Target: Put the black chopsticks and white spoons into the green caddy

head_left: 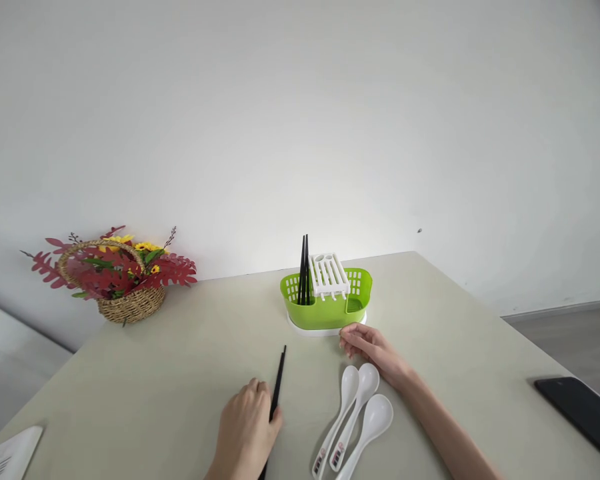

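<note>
My left hand (246, 427) is closed on black chopsticks (279, 380) low over the table, their thin tips pointing away from me; the hand hides part of them. Loosely curled, with nothing visible in its fingers, my right hand (369, 348) rests at the front right of a green utensil basket (325, 317). Two black chopsticks (305, 270) stand upright in the basket's left compartment. A white slotted rack (329, 275) with small hooks sits over its middle. Three white spoons (377, 419) lie side by side on the table, below my right hand.
A woven basket (133, 305) of red and yellow artificial flowers stands at the back left. At the right edge lies a black phone (583, 413). A white object (13, 457) is cut off at the lower left. The wall (300, 133) rises behind the table (180, 373).
</note>
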A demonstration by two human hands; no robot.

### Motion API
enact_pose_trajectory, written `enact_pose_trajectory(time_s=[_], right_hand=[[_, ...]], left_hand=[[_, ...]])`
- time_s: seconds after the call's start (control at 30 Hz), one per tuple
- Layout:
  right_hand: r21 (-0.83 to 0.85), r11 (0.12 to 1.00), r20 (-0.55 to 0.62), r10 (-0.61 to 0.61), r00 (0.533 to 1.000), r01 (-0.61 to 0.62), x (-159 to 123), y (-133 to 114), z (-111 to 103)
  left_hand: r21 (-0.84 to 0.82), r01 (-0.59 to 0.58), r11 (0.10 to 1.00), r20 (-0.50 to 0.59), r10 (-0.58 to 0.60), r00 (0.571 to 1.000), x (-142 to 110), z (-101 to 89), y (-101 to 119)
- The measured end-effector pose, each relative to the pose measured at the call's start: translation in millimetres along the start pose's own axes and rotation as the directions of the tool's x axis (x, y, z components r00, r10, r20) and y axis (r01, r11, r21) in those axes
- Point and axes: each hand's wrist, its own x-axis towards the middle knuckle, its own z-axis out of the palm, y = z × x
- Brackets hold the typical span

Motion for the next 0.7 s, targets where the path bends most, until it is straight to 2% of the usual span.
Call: enact_pose_trajectory(time_s=[0.13,0.33,0.4,0.47,0.53,0.6,0.7], right_hand=[[-0.003,1.0,0.005,0.0,1.0,0.0,0,0,-1],[0.01,1.0,0.012,-0.01,1.0,0.01,1,1,-1],[0.019,1.0,0.015,-0.013,1.0,0.013,1,1,-1],[0.023,1.0,0.016,-0.013,1.0,0.012,1,2,-1],[0.02,1.0,0.016,-0.01,1.0,0.01,1,2,-1],[0.016,1.0,0.017,-0.006,1.0,0.006,0,1,-1],[0.014,1.0,0.019,-0.005,1.0,0.005,0,2,-2]], left_hand=[[0.052,0.018,0.999,0.013,-0.019,1.0,1,-2.4,-5],[0.026,-0.011,1.0,0.0,0.011,1.0,0,-3.6,-14],[-0.015,-0.003,1.0,-0.014,0.002,1.0,1,-7.7,-17],[-0.144,-0.014,0.99,-0.067,0.005,0.998,0,-12.6,-21],[-0.377,-0.082,0.923,-0.164,0.02,0.986,0,-16.9,-24],[-0.607,-0.19,0.772,-0.289,0.009,0.957,-2,-20.2,-25],[-0.769,-0.324,0.551,-0.422,-0.058,0.905,-3,-22.6,-22]])
